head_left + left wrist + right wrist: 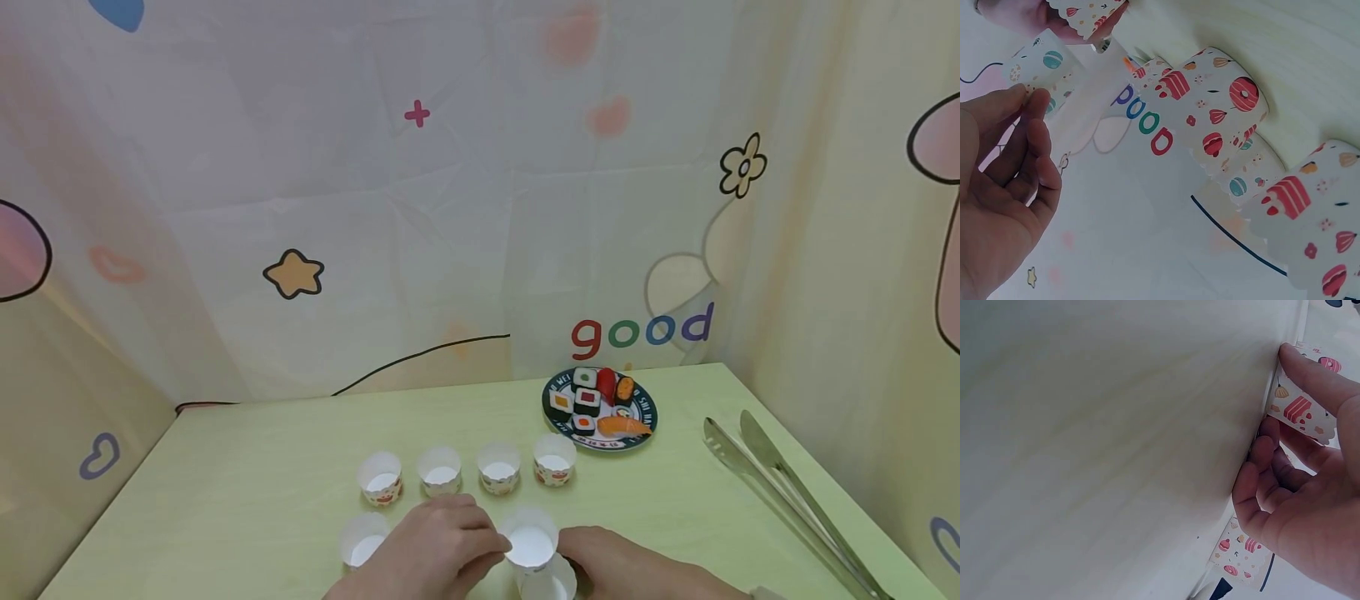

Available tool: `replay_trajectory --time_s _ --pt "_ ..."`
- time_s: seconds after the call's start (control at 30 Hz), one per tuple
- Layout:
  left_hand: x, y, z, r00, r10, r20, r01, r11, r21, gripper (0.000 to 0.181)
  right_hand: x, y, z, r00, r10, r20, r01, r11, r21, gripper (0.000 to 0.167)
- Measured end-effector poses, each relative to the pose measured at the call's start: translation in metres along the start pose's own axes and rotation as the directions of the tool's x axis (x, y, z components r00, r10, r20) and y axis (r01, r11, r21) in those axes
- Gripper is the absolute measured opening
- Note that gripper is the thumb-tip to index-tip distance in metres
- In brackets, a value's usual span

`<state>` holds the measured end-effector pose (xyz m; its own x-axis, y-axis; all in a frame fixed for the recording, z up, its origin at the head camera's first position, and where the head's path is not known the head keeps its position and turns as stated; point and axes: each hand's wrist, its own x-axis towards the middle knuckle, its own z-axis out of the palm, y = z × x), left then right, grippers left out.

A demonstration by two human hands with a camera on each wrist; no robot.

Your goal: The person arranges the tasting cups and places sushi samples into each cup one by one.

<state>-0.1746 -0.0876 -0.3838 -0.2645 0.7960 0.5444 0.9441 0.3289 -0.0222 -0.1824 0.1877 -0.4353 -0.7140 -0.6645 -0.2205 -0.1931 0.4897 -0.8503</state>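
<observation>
L hand (438, 543) pinches a teal-printed paper baking cup (531, 537) betw. thumb and fingertips, raised above the pale green table (225, 483), mouth up. R hand (622, 562) holds a red-printed baking cup (549, 581) at table level, thumb on one side, other fingers curled. In head view the first cup partly covers the second; whether they touch, one cannot tell. Four more baking cups (498, 472) stand in a row farther back, and a front-left cup (365, 540) is near L hand, partly hidden. At back R are a plate (557, 427) w/ toy sushi (588, 402), and metal tongs (759, 440) farther R.

The step in hand is prob. separating cups & setting them in rows. Next move seems to call for lowering the L-hand cup upright beside the front-left one, w/ light pinch, b/c thin paper may dent.
</observation>
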Motion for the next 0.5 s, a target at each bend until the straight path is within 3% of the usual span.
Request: replay_trajectory --time_s 0.07,0.27,0.5 --pt "-0.0006 0.0001 0.0004 1.000 -0.023 -0.004 0.024 1.000 0.013 0.014 -0.0003 -0.0001 -0.0003 1.000 0.005 -0.002 -0.005 1.000 -0.001 0.039" --pt "-0.0011 -0.0020 0.0012 0.995 -0.094 0.013 0.094 0.995 0.045 0.011 0.0014 0.0008 -0.0014 0.997 -0.074 0.014 0.075 0.997 -0.035 0.041" --pt "-0.0022 -0.0052 0.0022 0.982 -0.174 0.068 0.168 0.982 0.086 0.010 0.0016 0.0024 -0.0019 0.998 -0.062 0.019 0.063 0.997 -0.050 0.033"
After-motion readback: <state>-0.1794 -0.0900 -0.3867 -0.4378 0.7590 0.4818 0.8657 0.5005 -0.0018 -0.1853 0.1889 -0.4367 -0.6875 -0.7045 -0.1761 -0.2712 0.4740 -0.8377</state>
